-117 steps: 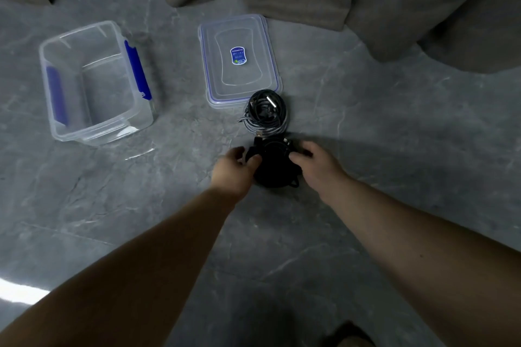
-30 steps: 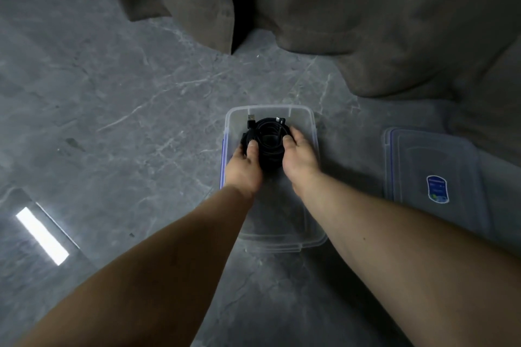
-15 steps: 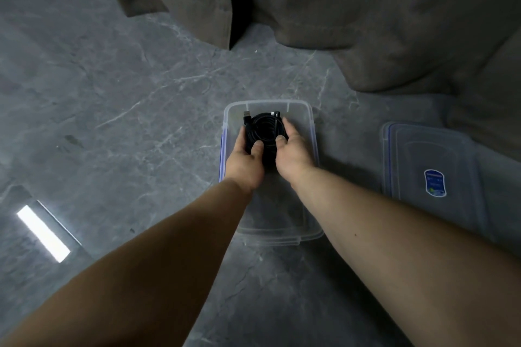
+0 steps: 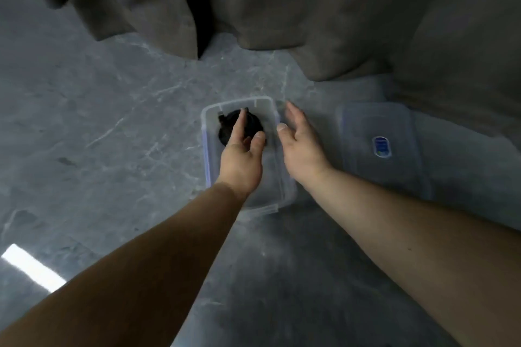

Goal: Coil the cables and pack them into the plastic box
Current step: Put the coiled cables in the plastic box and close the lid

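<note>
The left hand (image 4: 242,159) is covering much of the black coiled cable bundle (image 4: 229,128), its straight fingers pressing on the coil, which is lying at the far end of the clear rectangular plastic box (image 4: 209,110) on the grey marbled floor (image 4: 98,127). The right hand (image 4: 300,146) is hovering spread above the box's right rim, holding nothing. The blurred clear lid (image 4: 377,146) is lying to the right, near brown curtain folds (image 4: 310,8).

Grey marble floor (image 4: 112,110) — brown curtain (image 4: 282,0) behind, folds touching it.
</note>
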`<state>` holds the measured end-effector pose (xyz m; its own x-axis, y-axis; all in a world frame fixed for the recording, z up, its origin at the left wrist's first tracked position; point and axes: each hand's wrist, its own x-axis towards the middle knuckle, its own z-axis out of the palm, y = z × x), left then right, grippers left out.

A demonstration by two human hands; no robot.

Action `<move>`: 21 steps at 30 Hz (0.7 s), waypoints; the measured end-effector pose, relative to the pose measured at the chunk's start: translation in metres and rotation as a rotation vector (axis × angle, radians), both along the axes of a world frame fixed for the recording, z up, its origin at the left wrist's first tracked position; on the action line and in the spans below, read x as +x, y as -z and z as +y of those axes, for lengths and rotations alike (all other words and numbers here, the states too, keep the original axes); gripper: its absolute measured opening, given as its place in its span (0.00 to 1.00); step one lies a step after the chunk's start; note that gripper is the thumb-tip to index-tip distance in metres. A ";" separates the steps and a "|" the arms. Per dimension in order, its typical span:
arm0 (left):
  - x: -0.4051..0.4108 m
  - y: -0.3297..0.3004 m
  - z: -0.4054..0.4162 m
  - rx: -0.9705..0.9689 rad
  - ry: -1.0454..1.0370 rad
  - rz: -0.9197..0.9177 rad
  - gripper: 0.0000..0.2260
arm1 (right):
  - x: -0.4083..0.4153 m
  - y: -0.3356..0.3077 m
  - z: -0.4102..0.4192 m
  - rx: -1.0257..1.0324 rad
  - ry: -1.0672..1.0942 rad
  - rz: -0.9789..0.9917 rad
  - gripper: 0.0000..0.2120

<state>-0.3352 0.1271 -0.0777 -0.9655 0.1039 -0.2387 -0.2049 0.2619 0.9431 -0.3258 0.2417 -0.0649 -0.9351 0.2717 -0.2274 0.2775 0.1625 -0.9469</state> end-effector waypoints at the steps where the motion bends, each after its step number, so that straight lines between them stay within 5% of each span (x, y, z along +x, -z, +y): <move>1: 0.010 -0.006 0.009 0.008 0.029 0.002 0.26 | 0.015 -0.007 0.013 0.033 0.015 -0.014 0.24; 13: 0.138 0.019 0.157 0.054 0.271 -0.034 0.30 | 0.200 0.026 0.196 0.447 0.320 -0.049 0.27; 21: 0.175 0.070 0.192 -0.197 0.278 -0.224 0.30 | 0.223 0.084 0.228 0.204 0.322 -0.259 0.23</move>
<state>-0.1602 0.3191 -0.1479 -0.8289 0.2852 -0.4812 -0.2953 0.5075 0.8095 -0.1025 0.4692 -0.1491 -0.7155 0.6023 -0.3540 0.5675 0.2055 -0.7973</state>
